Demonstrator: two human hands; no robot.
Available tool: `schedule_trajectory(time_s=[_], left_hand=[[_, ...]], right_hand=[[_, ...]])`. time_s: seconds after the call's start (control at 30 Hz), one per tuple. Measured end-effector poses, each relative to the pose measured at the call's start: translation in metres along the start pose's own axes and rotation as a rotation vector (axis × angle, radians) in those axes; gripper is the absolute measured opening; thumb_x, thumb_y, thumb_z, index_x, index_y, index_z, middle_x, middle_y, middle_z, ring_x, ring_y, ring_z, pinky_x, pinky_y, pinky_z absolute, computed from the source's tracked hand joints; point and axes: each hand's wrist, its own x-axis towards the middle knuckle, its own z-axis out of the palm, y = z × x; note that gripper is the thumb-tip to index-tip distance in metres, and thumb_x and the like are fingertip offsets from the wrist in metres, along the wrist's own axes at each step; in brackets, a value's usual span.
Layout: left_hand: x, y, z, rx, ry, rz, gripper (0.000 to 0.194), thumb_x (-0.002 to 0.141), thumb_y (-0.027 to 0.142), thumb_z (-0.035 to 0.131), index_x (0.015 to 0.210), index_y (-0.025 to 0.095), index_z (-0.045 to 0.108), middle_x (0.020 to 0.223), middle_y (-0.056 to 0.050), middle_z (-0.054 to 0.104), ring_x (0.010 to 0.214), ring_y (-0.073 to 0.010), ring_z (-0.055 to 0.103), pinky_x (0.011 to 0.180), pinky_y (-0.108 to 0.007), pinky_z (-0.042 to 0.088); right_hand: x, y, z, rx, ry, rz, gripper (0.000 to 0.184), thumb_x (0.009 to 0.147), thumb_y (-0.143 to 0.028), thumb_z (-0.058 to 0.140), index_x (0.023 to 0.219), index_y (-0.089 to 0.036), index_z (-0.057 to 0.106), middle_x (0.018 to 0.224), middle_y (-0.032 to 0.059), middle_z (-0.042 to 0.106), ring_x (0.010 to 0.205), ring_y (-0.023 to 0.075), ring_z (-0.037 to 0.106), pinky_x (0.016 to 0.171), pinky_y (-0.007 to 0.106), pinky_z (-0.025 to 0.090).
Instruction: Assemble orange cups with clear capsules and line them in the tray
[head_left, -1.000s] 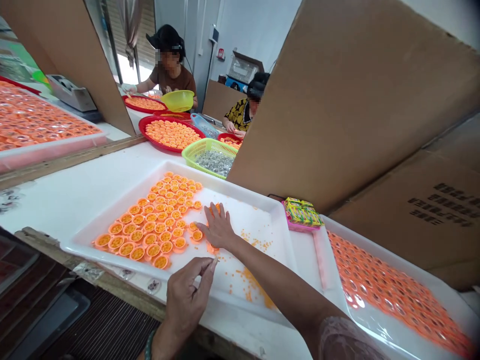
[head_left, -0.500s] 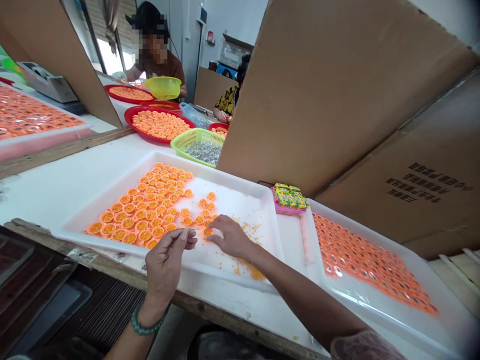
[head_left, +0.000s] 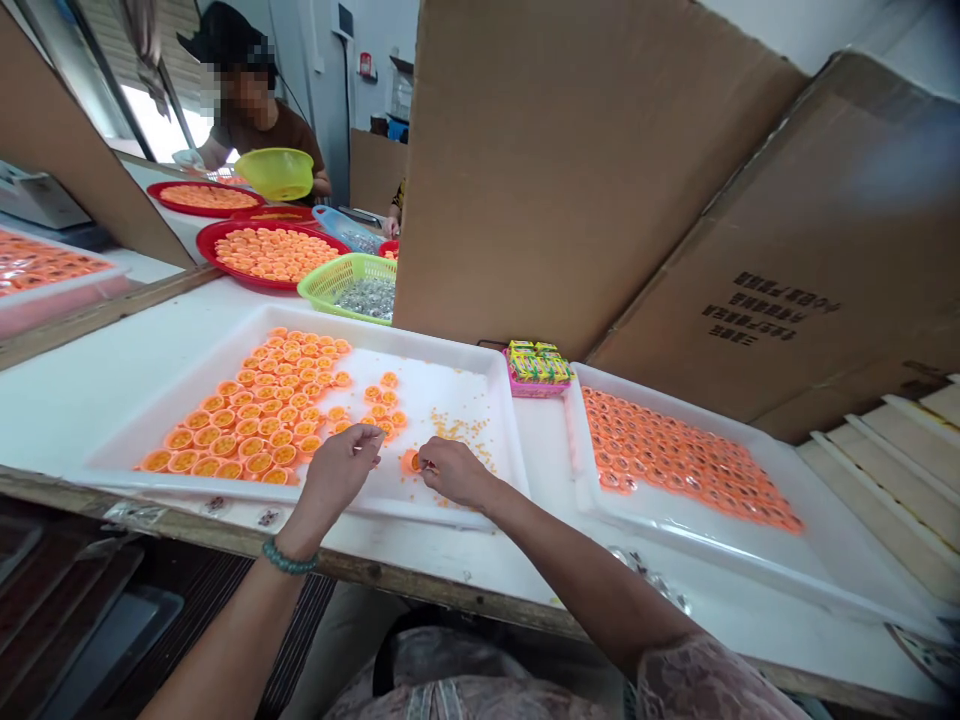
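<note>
My right hand (head_left: pixel 456 472) is closed over the bare right part of a white tray (head_left: pixel 513 440), its fingertips pinching a small orange cup (head_left: pixel 409 461). To its left, my left hand (head_left: pixel 341 470) hovers above the tray with thumb and fingers pressed together; whatever they hold, if anything, is too small to make out. Rows of orange cups with yellow-orange filling (head_left: pixel 241 427) cover the tray's left part. A small group of similar cups (head_left: pixel 388 398) sits just beyond my hands. Loose yellow-orange bits (head_left: pixel 457 428) lie scattered near my right hand.
On the right stands a second white tray of film-covered orange cups (head_left: pixel 675 455). Small yellow-green packs (head_left: pixel 538 362) fill a pink basket between the trays. Tall cardboard (head_left: pixel 510 190) rises behind. Beyond it are a red tray (head_left: pixel 214 255), a green basket (head_left: pixel 315 290) and a co-worker (head_left: pixel 262 125).
My view has turned rightward. My right hand has closed on an orange cup and drawn it toward the tray's near side, apart from the small group. My left hand stays pinched.
</note>
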Motion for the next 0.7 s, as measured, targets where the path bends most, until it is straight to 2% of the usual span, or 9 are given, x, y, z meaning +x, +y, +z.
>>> schedule_trajectory(time_s=[0.17, 0.3, 0.43, 0.5, 0.6, 0.7], left_hand=[[0.018, 0.005, 0.025, 0.102, -0.158, -0.085, 0.015, 0.066, 0.024, 0.063, 0.079, 0.020, 0.068, 0.066, -0.004, 0.068, 0.066, -0.0228, 0.066, 0.065, -0.031, 0.049], [0.023, 0.008, 0.039, 0.046, -0.218, -0.149, 0.014, 0.063, 0.014, 0.065, 0.077, 0.016, 0.068, 0.065, -0.006, 0.067, 0.063, -0.0216, 0.065, 0.066, -0.032, 0.050], [0.015, 0.016, 0.038, -0.115, -0.260, -0.182, 0.025, 0.074, 0.019, 0.059, 0.098, 0.013, 0.062, 0.087, -0.010, 0.069, 0.071, -0.0190, 0.066, 0.073, -0.033, 0.053], [0.007, 0.022, 0.035, -0.284, -0.333, -0.171, 0.028, 0.076, 0.021, 0.060, 0.102, 0.013, 0.060, 0.094, -0.010, 0.068, 0.078, -0.0185, 0.067, 0.081, -0.033, 0.052], [-0.004, 0.030, 0.034, -0.594, -0.478, -0.168, 0.031, 0.072, 0.023, 0.068, 0.101, 0.014, 0.059, 0.091, -0.009, 0.069, 0.082, -0.0194, 0.067, 0.089, -0.035, 0.049], [-0.011, 0.034, 0.042, -0.663, -0.538, -0.182, 0.033, 0.072, 0.027, 0.071, 0.101, 0.016, 0.059, 0.088, -0.008, 0.070, 0.081, -0.0185, 0.067, 0.086, -0.035, 0.050]], right_hand=[[0.003, 0.006, 0.003, 0.048, 0.059, 0.007, 0.012, 0.074, -0.021, 0.064, 0.085, -0.016, 0.061, 0.089, 0.0038, 0.059, 0.078, 0.0142, 0.055, 0.069, 0.024, 0.039], [0.008, 0.008, 0.008, 0.099, 0.140, 0.009, 0.005, 0.075, -0.014, 0.061, 0.079, -0.017, 0.060, 0.085, 0.0023, 0.059, 0.074, 0.0125, 0.055, 0.068, 0.023, 0.040], [0.000, 0.005, -0.003, 0.252, 0.336, -0.003, 0.014, 0.073, -0.010, 0.059, 0.085, -0.018, 0.059, 0.087, 0.0019, 0.061, 0.076, 0.0128, 0.057, 0.071, 0.024, 0.044], [-0.010, 0.003, -0.012, 0.384, 0.453, -0.030, 0.017, 0.074, -0.010, 0.058, 0.088, -0.019, 0.059, 0.091, 0.0023, 0.063, 0.081, 0.0135, 0.058, 0.075, 0.026, 0.047], [-0.027, -0.001, -0.024, 0.515, 0.541, -0.059, 0.017, 0.076, -0.013, 0.057, 0.092, -0.021, 0.060, 0.098, 0.0030, 0.064, 0.089, 0.0143, 0.059, 0.081, 0.029, 0.048], [-0.042, -0.003, -0.031, 0.587, 0.557, -0.025, 0.016, 0.075, -0.016, 0.061, 0.091, -0.020, 0.060, 0.098, 0.0035, 0.065, 0.089, 0.0147, 0.061, 0.083, 0.030, 0.049]])
